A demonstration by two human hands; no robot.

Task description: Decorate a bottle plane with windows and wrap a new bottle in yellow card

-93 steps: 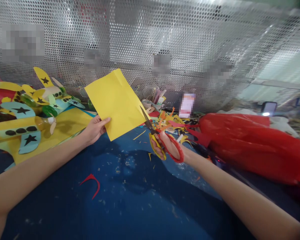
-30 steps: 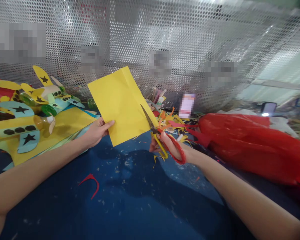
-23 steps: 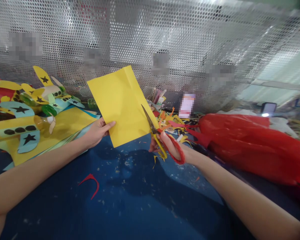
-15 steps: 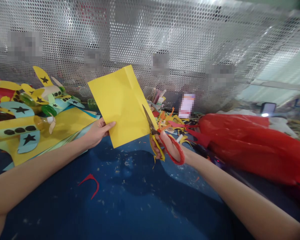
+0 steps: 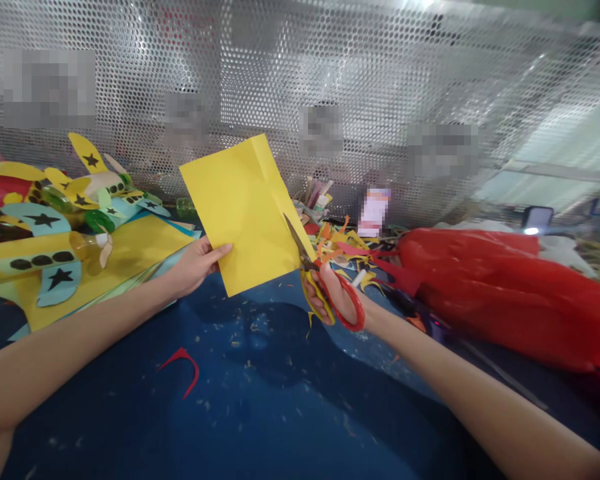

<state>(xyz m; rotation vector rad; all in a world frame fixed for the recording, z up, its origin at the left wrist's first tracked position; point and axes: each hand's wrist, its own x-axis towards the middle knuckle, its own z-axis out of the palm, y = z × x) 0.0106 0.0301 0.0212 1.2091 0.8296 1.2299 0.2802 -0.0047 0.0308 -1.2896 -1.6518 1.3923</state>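
Yellow sheet (image 5: pixel 243 217) shifted right; scissors (image 5: pixel 307 261) probably straddle it.

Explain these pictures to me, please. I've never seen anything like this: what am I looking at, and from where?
There is no machine here, only a person's two bare hands. Every picture comes from one camera worn on that person's head, looking forward and down. The left hand holds a yellow sheet near its lower left corner. The right hand holds scissors with red and yellow handles; one blade shows in front of the sheet. On the blue surface lies a curved red scrap. Beyond the scissors are colourful offcuts; to the left, paper crafts with black stars.
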